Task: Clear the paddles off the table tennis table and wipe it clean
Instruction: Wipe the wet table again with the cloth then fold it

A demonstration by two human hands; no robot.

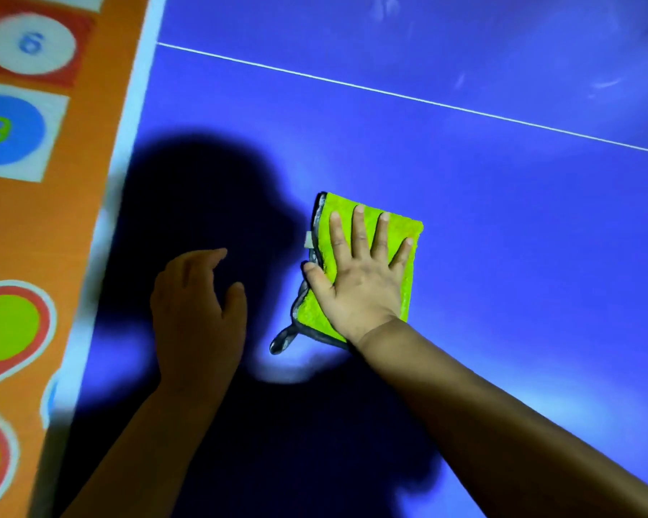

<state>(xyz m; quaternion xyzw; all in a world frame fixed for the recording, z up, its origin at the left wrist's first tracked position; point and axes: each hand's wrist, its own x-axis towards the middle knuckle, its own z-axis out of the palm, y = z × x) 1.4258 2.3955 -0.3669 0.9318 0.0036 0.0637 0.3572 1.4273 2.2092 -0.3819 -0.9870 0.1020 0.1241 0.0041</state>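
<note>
On my feed the cloth (401, 226) lies flat on the desk (520, 263), a little right of centre. The right grip (360, 286) is spread palm down on top of it, fingers pointing away from me. A small loop (283, 340) sticks out from the cloth's near left corner onto the desk. The left grip (195, 323) is to the left of the cloth and apart from it, nearer the desk's left edge. It may be hovering rather than touching; I can't tell. A line (390, 92) crosses the desk beyond the cloth. Left of the desk edge lies a floor mat (64, 218) with numbered patches.
</note>
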